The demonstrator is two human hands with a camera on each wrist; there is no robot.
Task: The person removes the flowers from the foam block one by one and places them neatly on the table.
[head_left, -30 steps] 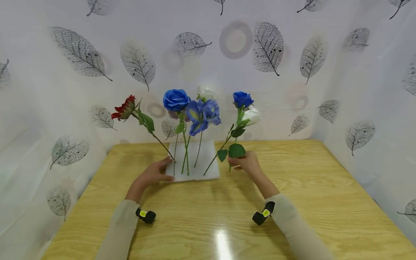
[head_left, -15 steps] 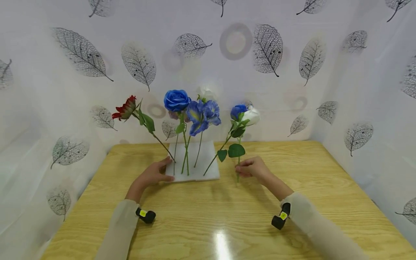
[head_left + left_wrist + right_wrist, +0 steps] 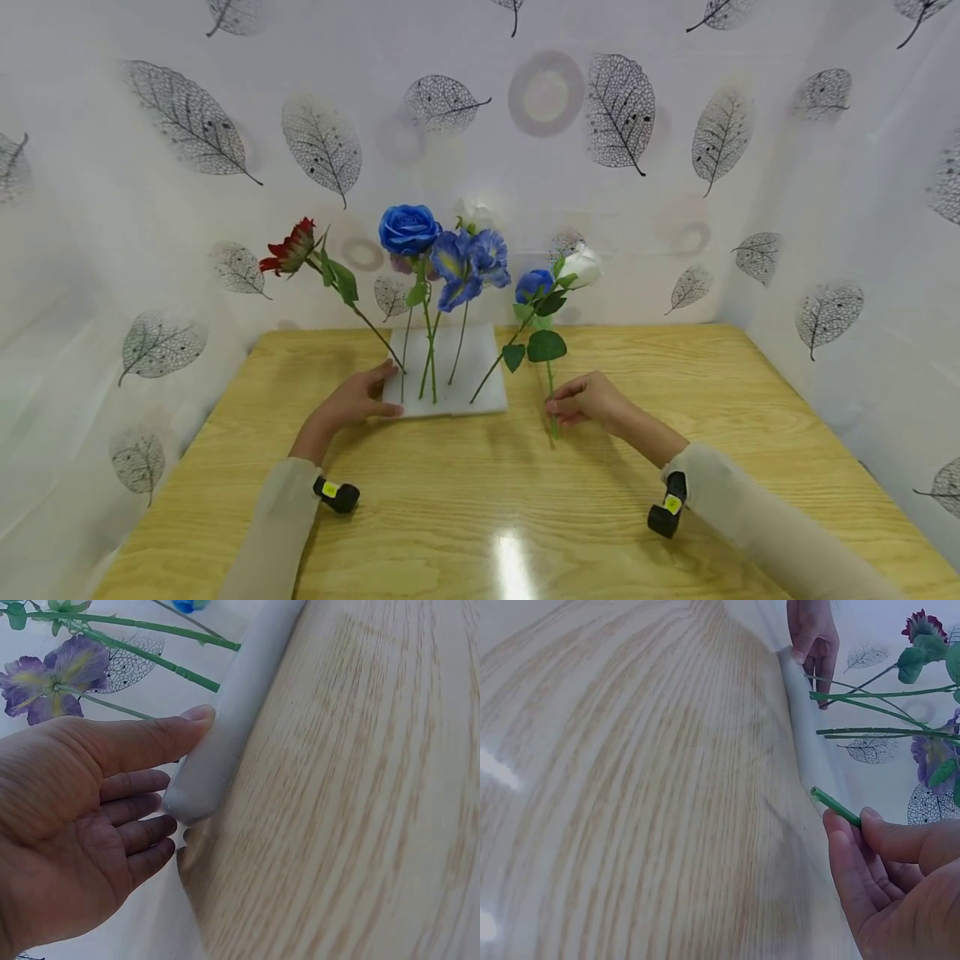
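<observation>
My right hand point(image 3: 588, 398) pinches the green stem of a blue rose point(image 3: 534, 285) between thumb and fingers, right of the white foam board point(image 3: 487, 385). In the right wrist view the cut end of that stem point(image 3: 836, 807) sticks out past the fingertips, apart from the board. My left hand point(image 3: 351, 407) holds the board at its left front corner, thumb on the front edge. Standing in the board are a red flower point(image 3: 288, 248), another blue rose point(image 3: 408, 230), a blue-purple iris point(image 3: 459, 271), and a white rose point(image 3: 582, 267) leaning right.
A wooden table point(image 3: 450, 492) bears the board. Behind it hangs a white curtain point(image 3: 480, 150) printed with leaves. Another white bloom point(image 3: 476, 215) stands behind the iris. The leaning white rose's leaves point(image 3: 547, 345) overlap the held stem in the head view.
My right hand has moved right and toward me, and the held blue rose has come lower, from above the white rose to its left. The left hand and board have stayed put.
</observation>
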